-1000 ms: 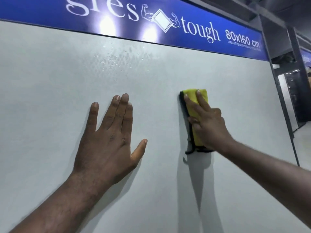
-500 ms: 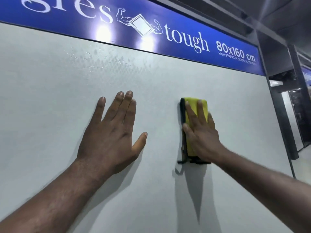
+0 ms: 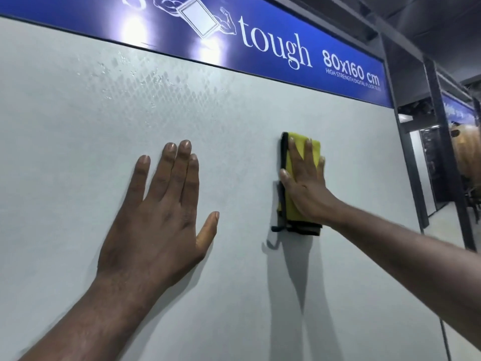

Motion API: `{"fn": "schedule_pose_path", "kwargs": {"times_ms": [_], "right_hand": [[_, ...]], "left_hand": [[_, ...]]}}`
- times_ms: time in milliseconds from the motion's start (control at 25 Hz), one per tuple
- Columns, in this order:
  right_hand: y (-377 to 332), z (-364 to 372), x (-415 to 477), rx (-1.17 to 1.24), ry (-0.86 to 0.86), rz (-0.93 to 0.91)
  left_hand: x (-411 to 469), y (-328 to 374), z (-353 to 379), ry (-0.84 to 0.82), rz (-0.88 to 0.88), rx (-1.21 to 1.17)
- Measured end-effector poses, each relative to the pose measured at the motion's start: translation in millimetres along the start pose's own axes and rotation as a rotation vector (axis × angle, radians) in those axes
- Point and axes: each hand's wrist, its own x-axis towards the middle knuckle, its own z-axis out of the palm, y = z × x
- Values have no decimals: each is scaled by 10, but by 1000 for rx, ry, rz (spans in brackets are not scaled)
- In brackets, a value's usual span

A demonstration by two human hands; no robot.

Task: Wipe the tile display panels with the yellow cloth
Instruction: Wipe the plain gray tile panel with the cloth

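While my left hand [image 3: 156, 220] lies spread on the panel [image 3: 78, 157], my right hand [image 3: 305, 190] presses the yellow cloth [image 3: 315, 148]. Straight fingers.

A blue sign banner [image 3: 273, 45] runs along the top from 10 o'clock to 2 o'clock, with white lettering reading "tough" and "80x160 cm". At 12 o'clock it carries a white logo [image 3: 197, 20] of a tile with flexing arms, beside two bright light reflections [image 3: 132, 27]. At 3 o'clock stand dark metal posts [image 3: 410, 152], with a second blue sign [image 3: 458, 112], a wood-toned panel [image 3: 466, 157] and pale floor [image 3: 442, 225] beyond them.
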Motion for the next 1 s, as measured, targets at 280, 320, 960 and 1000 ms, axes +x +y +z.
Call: {"fn": "schedule_pose_path", "kwargs": {"times_ms": [280,320,960,1000], "right_hand": [[256,101,-788,-106,-225,-210],[366,46,-597,-73,-192,-105],[1481,-262,318,-47,26,-163],[1509,-238,195,-74,18,-253]], "left_hand": [[20,139,33,-15,-39,-12],[47,147,41,-15,-30,-23],[1222,1481,470,53,67,-62],[1331,1587,499,57,69,-59]]}}
